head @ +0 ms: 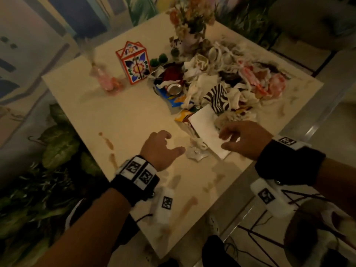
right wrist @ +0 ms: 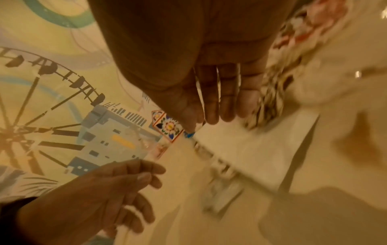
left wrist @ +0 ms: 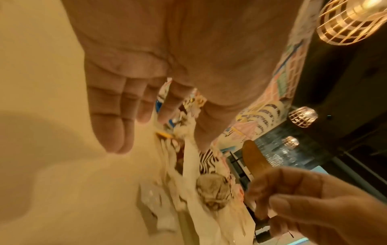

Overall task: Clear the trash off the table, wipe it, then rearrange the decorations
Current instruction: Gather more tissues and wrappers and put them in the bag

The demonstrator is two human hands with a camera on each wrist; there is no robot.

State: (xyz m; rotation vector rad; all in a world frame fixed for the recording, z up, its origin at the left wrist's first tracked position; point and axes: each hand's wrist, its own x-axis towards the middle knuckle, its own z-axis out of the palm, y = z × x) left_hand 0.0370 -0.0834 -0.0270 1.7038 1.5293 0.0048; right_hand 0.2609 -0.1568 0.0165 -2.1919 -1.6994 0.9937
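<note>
A heap of trash covers the right half of the cream table: crumpled tissues, wrappers, a crushed can and a zebra-striped scrap. A white sheet and a small crumpled wrapper lie at the heap's near edge. My right hand hovers over the white sheet, its fingers straight, holding nothing. My left hand is just left of the wrapper, with relaxed fingers and an empty palm.
Decorations stand at the back: a floral box, a flower vase, a pink glass piece and small green balls. Brown stains mark the near tabletop. Leafy plants crowd the left edge.
</note>
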